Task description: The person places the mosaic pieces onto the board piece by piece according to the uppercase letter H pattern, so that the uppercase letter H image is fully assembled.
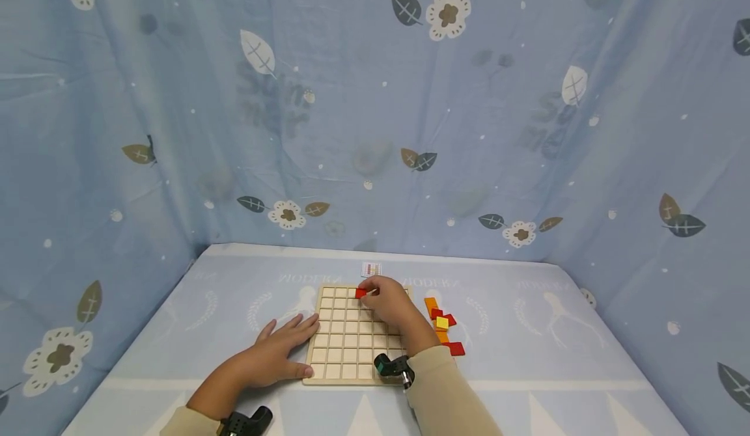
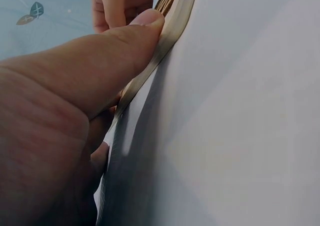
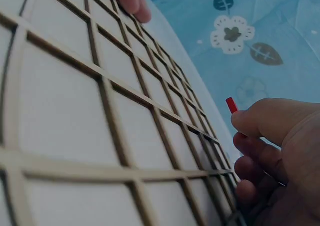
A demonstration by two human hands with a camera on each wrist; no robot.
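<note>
A wooden grid board (image 1: 342, 341) with square cells lies on the table. Near its far edge my right hand (image 1: 389, 300) pinches a red tile (image 1: 360, 293) between thumb and fingertips. From the right wrist view, that red tile (image 3: 230, 104) stands edge-on above the grid bars, at the far side of the board. My left hand (image 1: 280, 356) lies spread along the board's left edge, fingers straight. In the left wrist view, its thumb touches the board's rim (image 2: 177, 28). The right hand and forearm hide part of the board's right side.
Right of the board is a loose group of tiles, among them an orange tile (image 1: 430, 303), a yellow tile (image 1: 442, 323) and a red tile (image 1: 457, 349). A small printed card (image 1: 371, 269) lies beyond the far edge. Behind the table hangs a blue patterned curtain (image 1: 351, 117).
</note>
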